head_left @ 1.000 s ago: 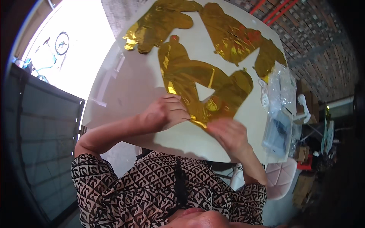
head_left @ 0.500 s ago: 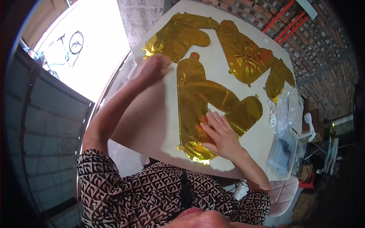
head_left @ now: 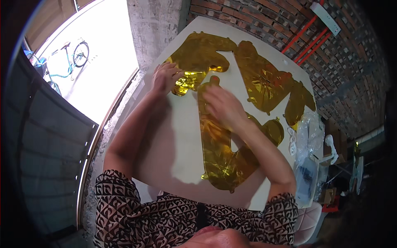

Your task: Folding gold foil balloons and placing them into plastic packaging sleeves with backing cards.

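Observation:
Flat, uninflated gold foil balloons lie spread on a pale table (head_left: 186, 144). At the far left lies one foil balloon (head_left: 198, 47), its near-left end creased and shining. My left hand (head_left: 164, 78) grips that balloon's left edge with bent fingers. A second foil balloon (head_left: 217, 161), with a long straight side, lies nearest me. Over its far end is my right hand (head_left: 223, 105), smeared by motion; whether its fingers hold the foil cannot be made out. Farther right are another large foil balloon (head_left: 264, 84) and a smaller foil piece (head_left: 298, 101).
Clear plastic bags (head_left: 310, 128) and a flat, clear package (head_left: 306, 175) lie along the table's right edge. A white handheld device (head_left: 331, 149) is beside them. A brick wall (head_left: 273, 25) stands behind; a bicycle (head_left: 68, 62) is outside at the left.
My left hand has come down onto the far-left balloon's edge, and that end has creased. My right hand has moved from the near balloon's lower part to its far end.

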Tool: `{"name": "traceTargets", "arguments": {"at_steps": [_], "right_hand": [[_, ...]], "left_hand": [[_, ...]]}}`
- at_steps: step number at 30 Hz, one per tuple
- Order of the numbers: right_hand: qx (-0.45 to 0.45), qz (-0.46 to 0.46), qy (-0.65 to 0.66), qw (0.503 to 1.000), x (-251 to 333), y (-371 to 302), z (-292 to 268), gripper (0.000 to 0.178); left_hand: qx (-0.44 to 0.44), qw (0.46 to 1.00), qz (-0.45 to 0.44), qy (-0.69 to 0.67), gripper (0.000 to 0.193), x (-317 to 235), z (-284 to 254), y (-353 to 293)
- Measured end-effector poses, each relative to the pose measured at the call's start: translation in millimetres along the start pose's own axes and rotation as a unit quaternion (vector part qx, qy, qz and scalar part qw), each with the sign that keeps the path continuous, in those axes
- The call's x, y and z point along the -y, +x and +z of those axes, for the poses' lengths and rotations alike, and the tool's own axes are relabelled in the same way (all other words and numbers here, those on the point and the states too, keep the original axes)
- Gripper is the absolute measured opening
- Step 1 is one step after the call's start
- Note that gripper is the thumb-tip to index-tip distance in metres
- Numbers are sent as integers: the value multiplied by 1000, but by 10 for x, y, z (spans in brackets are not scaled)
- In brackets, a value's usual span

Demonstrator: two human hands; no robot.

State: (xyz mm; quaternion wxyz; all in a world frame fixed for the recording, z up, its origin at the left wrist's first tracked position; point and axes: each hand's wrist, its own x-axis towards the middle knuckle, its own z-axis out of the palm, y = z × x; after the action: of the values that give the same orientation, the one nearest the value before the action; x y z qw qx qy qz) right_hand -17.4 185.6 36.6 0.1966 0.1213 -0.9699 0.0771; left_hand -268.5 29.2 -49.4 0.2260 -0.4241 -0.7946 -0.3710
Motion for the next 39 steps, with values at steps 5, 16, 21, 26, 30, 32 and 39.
{"name": "traceTargets", "arguments": {"at_steps": [5,16,21,26,30,32,39], "right_hand": [[-134,-130,-152,971,-693,919,574,38],[-104,356,334,867,-915,1354,760,29],[-212,282,150,923,-1559,1961,33,25],[-419,262,18,869,-3036,2133,-2069,31],[-149,93,605,777,-2611,2039,-2905,23],[-345,138,344,862,-2349,2121,-2813,22],[-312,261,188,894,-1523,1385,-3483,43]], "left_hand": [[-15,999,40,-19,28,-84,-52,54],[-19,998,-46,-37,21,-208,-108,-4],[87,994,55,46,20,-226,-111,-126],[176,979,77,67,26,-626,91,218],[333,921,19,204,34,-724,-146,306],[352,908,14,226,36,-786,-189,356],[319,914,6,251,38,-736,-116,250]]}}
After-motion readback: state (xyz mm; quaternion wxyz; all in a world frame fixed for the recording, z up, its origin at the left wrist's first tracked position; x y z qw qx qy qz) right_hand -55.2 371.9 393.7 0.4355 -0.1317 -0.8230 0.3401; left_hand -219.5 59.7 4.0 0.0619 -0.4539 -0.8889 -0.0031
